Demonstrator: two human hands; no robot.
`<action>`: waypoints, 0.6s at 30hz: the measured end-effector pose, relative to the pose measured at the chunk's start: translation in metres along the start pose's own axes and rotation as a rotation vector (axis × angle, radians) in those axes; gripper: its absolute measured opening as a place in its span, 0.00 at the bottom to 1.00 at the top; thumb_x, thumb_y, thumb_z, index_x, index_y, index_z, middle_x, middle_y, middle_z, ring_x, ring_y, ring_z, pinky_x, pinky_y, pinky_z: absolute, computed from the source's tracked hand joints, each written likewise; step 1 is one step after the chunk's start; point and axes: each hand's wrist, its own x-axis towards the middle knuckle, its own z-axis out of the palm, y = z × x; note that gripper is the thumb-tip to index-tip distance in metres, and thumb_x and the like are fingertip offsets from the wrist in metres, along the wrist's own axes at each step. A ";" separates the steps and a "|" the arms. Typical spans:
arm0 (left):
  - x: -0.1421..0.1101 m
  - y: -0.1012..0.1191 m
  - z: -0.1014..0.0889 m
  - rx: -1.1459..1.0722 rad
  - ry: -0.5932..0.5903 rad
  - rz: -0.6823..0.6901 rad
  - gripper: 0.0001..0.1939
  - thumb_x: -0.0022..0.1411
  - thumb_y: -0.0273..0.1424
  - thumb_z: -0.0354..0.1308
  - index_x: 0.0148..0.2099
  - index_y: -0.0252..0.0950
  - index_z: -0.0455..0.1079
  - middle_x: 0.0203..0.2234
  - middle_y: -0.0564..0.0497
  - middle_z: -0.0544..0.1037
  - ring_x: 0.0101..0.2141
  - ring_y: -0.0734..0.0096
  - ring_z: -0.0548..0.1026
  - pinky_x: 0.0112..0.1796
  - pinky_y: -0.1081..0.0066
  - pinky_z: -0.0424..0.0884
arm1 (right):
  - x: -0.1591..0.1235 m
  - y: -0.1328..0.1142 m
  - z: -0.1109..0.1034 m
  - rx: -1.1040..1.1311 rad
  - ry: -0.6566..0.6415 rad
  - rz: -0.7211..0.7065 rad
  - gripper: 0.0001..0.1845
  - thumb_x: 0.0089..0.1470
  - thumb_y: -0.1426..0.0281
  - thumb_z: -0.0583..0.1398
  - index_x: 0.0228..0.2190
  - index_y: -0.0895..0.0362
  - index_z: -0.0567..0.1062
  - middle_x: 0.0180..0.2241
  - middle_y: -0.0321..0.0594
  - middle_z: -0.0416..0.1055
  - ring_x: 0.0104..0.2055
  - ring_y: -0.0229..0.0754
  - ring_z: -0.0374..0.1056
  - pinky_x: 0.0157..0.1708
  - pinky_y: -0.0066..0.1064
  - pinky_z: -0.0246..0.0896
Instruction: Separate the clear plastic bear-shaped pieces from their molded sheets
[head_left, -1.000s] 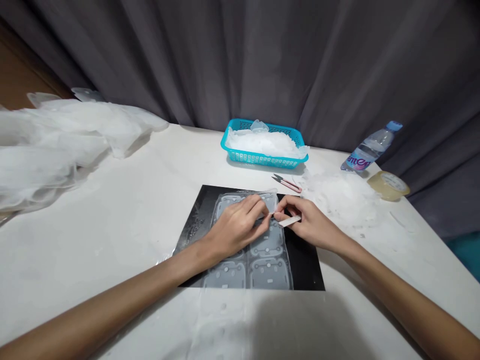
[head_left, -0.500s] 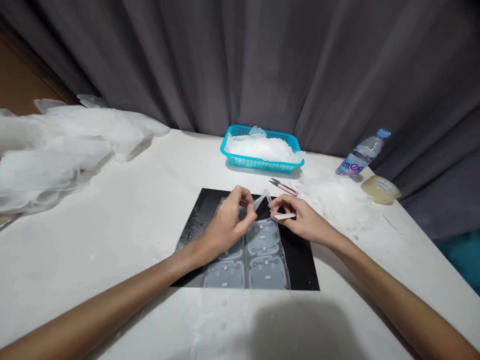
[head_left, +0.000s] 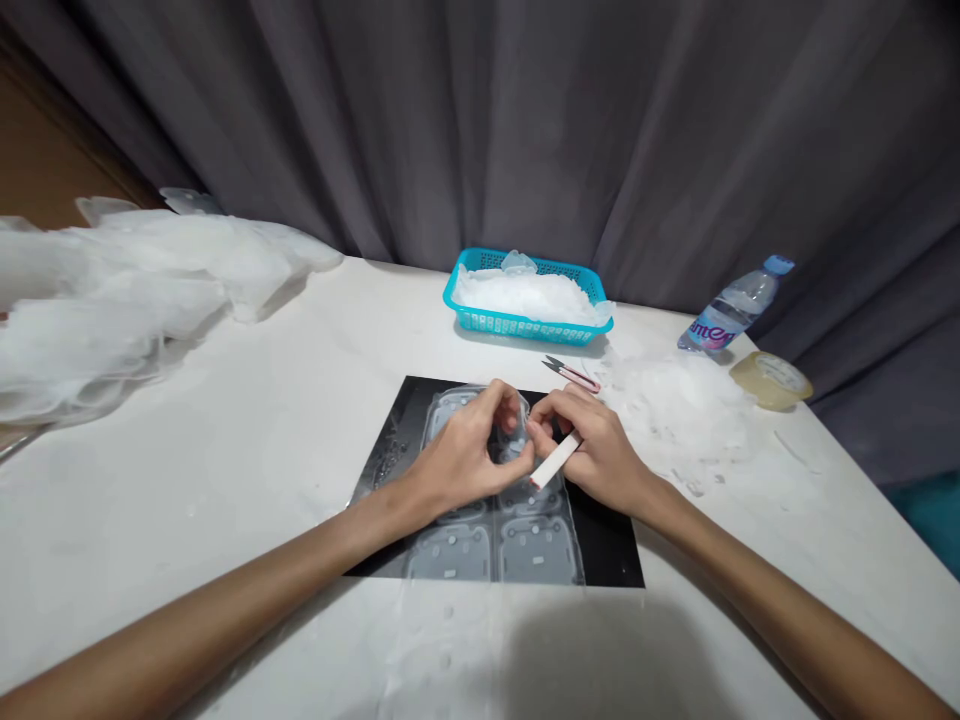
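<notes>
A translucent moulded plastic sheet (head_left: 536, 555) with several rounded pads lies on a black mat (head_left: 611, 545), its near end running onto the white table. My left hand (head_left: 476, 445) is curled over the sheet's far right part, fingers bent and thumb stretched toward the other hand. Its exact grip is partly hidden. My right hand (head_left: 592, 440) has its thumb and fingertips pinched at the sheet's right edge. A flat white stick (head_left: 556, 461) with a reddish end is tucked in that same hand, slanting down to the left.
Pink-handled thread snips (head_left: 571, 374) lie beyond the mat. Behind them stands a turquoise basket (head_left: 525, 322) of white translucent pieces. To the right are a pile of clear scraps (head_left: 679, 405), a water bottle (head_left: 735, 310) and a tape roll (head_left: 772, 380). Stacked translucent sheets (head_left: 150, 280) fill the left.
The raised, folded edge piece between my hands has come down. My left hand has moved back right, close to my right hand. The white stick has swung to a steeper slant.
</notes>
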 end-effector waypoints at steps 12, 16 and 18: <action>0.000 -0.002 -0.003 0.081 -0.085 0.053 0.09 0.69 0.25 0.53 0.33 0.38 0.60 0.28 0.56 0.67 0.29 0.73 0.68 0.33 0.71 0.63 | 0.000 0.014 -0.002 -0.129 0.006 -0.085 0.07 0.61 0.76 0.59 0.32 0.53 0.67 0.30 0.35 0.69 0.35 0.43 0.63 0.35 0.35 0.56; -0.002 0.000 -0.003 0.048 -0.073 0.070 0.09 0.66 0.24 0.55 0.33 0.38 0.61 0.27 0.57 0.68 0.27 0.74 0.68 0.31 0.72 0.63 | -0.004 0.009 0.001 -0.124 0.031 -0.161 0.07 0.62 0.77 0.57 0.33 0.53 0.68 0.32 0.37 0.71 0.35 0.43 0.63 0.37 0.36 0.59; -0.002 0.002 -0.003 0.041 -0.059 0.098 0.07 0.66 0.25 0.56 0.35 0.38 0.62 0.27 0.56 0.68 0.28 0.74 0.68 0.32 0.71 0.64 | -0.004 0.004 0.001 -0.114 0.036 -0.196 0.06 0.63 0.76 0.57 0.35 0.53 0.69 0.33 0.37 0.72 0.35 0.43 0.64 0.37 0.36 0.59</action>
